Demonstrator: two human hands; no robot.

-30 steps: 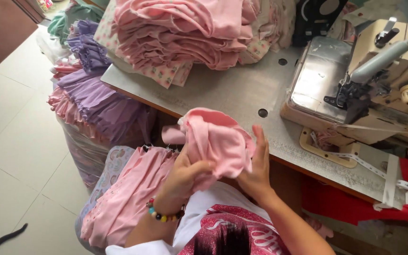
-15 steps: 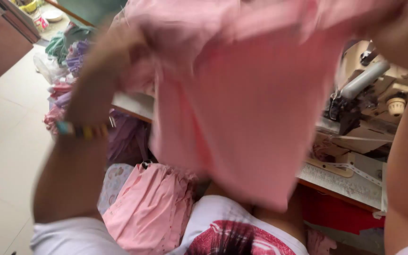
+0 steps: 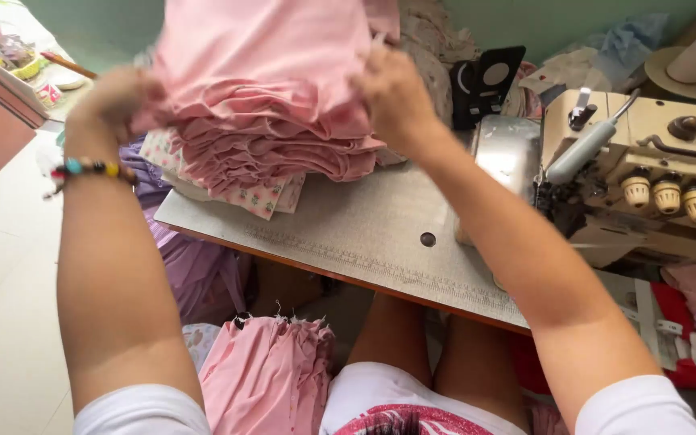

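Grey table: both hands grip pink garment atop pink stack.

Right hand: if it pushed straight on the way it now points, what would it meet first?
The right hand points up and left, gripping the pink fabric piece atop the pink stack. It would likely press further into that fabric; depth beyond is unclear.

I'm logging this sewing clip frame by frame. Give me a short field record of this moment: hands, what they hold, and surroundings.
left hand: grips the left edge of the pink fabric piece
right hand: grips its right edge
fabric position: on top of the pink stack
stack support: grey table
right of stack: sewing machine
below table: pink bundle
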